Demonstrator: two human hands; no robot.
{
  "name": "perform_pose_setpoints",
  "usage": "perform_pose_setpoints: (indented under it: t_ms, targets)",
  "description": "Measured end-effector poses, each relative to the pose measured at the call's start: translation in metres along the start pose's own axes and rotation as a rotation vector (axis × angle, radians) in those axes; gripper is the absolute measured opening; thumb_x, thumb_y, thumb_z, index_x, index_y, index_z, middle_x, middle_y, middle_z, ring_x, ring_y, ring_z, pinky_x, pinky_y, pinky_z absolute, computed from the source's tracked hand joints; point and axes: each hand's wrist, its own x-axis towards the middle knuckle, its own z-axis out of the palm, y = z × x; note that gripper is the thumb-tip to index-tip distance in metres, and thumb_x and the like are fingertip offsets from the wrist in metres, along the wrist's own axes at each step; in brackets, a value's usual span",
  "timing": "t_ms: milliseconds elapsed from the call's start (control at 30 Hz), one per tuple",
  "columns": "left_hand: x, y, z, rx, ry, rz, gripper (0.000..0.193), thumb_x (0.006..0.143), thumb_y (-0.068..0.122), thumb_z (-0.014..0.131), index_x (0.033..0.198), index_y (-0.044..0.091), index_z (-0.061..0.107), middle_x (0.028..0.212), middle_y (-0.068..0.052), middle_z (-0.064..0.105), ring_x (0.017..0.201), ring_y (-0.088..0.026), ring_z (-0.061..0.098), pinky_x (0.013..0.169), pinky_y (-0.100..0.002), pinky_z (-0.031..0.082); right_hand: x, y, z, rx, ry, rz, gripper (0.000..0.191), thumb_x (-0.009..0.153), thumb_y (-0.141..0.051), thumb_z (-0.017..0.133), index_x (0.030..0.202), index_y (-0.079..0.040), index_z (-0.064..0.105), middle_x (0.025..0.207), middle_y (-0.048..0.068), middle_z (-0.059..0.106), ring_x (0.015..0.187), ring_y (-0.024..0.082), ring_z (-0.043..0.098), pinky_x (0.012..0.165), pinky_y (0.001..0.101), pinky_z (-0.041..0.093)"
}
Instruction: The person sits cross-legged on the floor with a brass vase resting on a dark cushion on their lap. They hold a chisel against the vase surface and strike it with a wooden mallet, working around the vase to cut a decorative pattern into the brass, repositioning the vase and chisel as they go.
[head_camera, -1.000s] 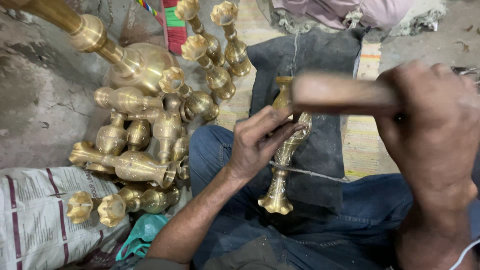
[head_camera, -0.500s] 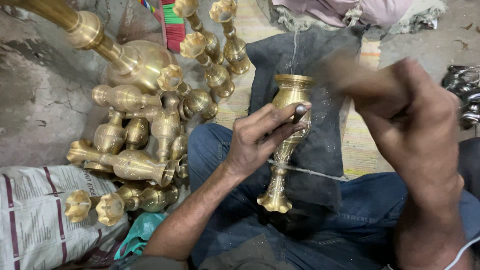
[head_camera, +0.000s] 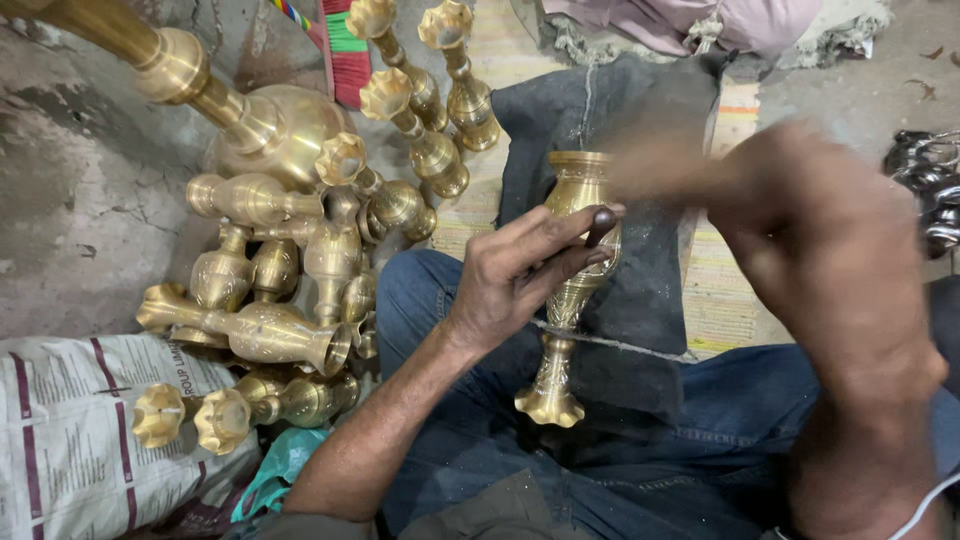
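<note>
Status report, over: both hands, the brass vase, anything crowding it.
Left hand pressing a small dark tool against brass vase lying across the lap. Right hand raised, blurred; grip unclear. Pile of brass vases lies left, apart.

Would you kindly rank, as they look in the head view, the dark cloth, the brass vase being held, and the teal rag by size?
1. dark cloth
2. brass vase, steadied by the left hand
3. teal rag, though partly hidden, so its full size is unsure
</note>
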Motion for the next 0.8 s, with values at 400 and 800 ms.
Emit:
perform_pose_setpoints:
  t_ms: [400,800]
  targets:
    - [0.004,-0.002,-0.004,0.064,-0.076,-0.118,0.043,0.096,0.009,0.08,0.138,0.013,0.068,0.099,-0.001,0.073,0.077,-0.011,0.067,0.065,-0.032,0.055,0.011,-0.009,-0.007,0.416,-0.024,0.18,0.021,0.089,-0.013,0.075,0.105,-0.009,0.062,0.093,0.003,0.065,0.088,0.021,0.067,0.075,0.0396,0.054]
    - [0.006,-0.003,-0.007,-0.014,-0.105,-0.113,0.042,0.099,0.008,0.076,0.139,0.012,0.066,0.114,-0.004,0.074,0.099,-0.013,0.076,0.081,-0.028,0.064,0.022,-0.017,-0.013,0.289,-0.054,0.26,0.033,0.086,-0.021,0.082,0.108,-0.01,0.061,0.088,0.003,0.067,0.079,0.017,0.068,0.072,0.0374,0.054]
